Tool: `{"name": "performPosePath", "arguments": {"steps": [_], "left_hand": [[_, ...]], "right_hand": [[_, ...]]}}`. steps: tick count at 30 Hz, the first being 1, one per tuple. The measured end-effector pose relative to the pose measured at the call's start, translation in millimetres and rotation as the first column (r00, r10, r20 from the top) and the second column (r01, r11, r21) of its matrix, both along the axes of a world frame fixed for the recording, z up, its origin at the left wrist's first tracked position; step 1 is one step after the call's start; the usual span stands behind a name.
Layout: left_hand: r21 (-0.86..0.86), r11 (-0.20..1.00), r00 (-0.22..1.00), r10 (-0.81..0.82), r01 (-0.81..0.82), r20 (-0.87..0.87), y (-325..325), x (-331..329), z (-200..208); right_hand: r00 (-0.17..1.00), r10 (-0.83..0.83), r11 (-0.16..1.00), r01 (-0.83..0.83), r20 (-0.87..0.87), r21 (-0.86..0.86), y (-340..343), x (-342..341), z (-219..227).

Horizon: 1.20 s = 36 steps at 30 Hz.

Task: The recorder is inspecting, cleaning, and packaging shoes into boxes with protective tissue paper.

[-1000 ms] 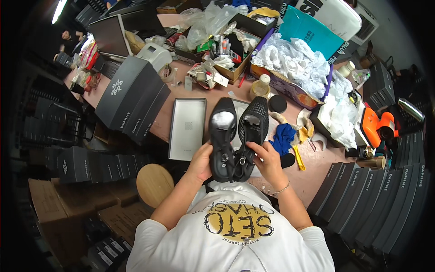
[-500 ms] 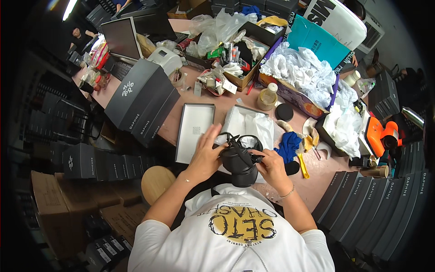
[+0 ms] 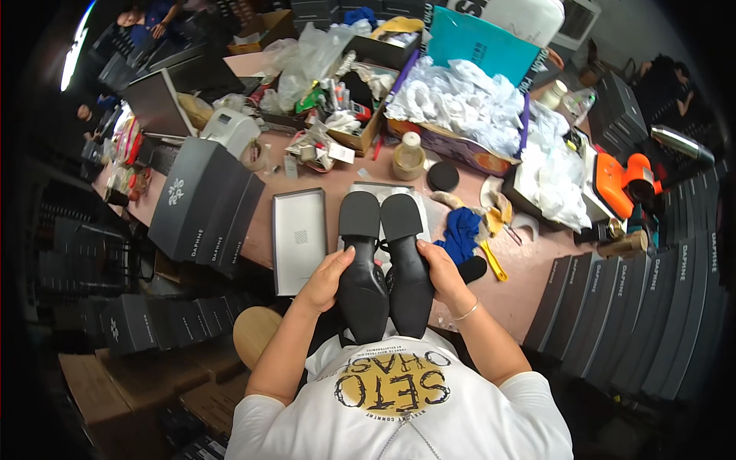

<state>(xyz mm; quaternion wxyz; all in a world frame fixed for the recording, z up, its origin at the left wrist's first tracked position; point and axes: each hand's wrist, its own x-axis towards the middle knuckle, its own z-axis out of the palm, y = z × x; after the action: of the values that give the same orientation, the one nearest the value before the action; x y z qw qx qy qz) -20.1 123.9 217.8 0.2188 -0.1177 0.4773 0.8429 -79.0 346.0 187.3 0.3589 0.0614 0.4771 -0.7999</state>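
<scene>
Holding the left black, smooth-soled, block-heeled shoe (image 3: 363,295) level with the matching black right shoe (image 3: 410,295), thumbs out at the edges, is probably baring both soles best. The left hand (image 3: 328,279) is pinching the former by its left side, and the right hand (image 3: 447,273) is pinching the latter by its right side. Both shoes are sitting between the hands, soles up, heels far, toes near, right of the shallow grey tray with a white inside (image 3: 300,264).
</scene>
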Motion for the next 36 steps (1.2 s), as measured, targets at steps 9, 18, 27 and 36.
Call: {"name": "performPosePath", "arguments": {"steps": [9, 18, 27, 36], "left_hand": [[0.154, 0.988, 0.992, -0.042, 0.024, 0.116, 27, -9, -20], [0.067, 0.991, 0.992, -0.121, 0.118, 0.043, 29, -17, -20], [-0.994, 0.092, 0.512, -0.858, 0.065, -0.046, 4, -25, 5], [-0.780, 0.539, 0.694, -0.428, -0.318, -0.579, -15, -67, 6]], "right_hand": [[0.993, -0.113, 0.993, 0.114, -0.018, 0.034, 31, 27, -13], [0.756, -0.032, 0.147, 0.650, -0.653, 0.745, 210, 48, -124], [0.719, 0.351, 0.669, 0.255, -0.600, 0.698, 99, -12, 2], [0.859, 0.508, 0.851, -0.512, -0.065, -0.117, 69, 18, -18]]}}
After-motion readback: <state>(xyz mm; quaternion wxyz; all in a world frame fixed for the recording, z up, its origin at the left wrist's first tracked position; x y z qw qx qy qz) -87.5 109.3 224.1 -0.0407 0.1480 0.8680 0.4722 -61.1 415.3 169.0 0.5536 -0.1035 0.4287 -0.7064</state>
